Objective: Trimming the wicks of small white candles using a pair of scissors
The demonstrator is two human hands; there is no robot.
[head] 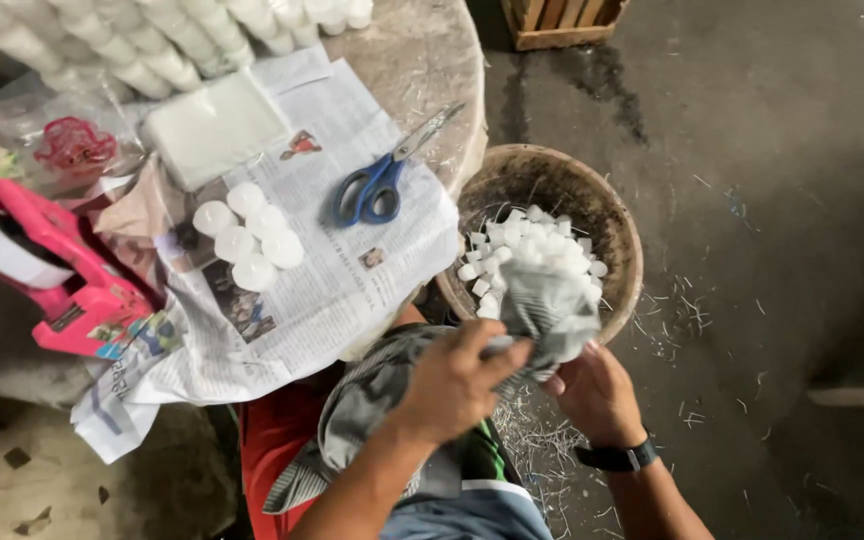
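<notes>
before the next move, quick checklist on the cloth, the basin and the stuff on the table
1. Both hands on the grey cloth: ok, left hand and right hand grip it.
2. Cloth over the basin: ok, it hangs above the white pieces.
3. White pieces inside the basin: ok, heaped within its rim.
4. Scissors away from the hands: ok, lying on the newspaper.
5. Six white discs grouped on the newspaper: ok.
6. What the cloth holds inside: cannot tell.
</notes>
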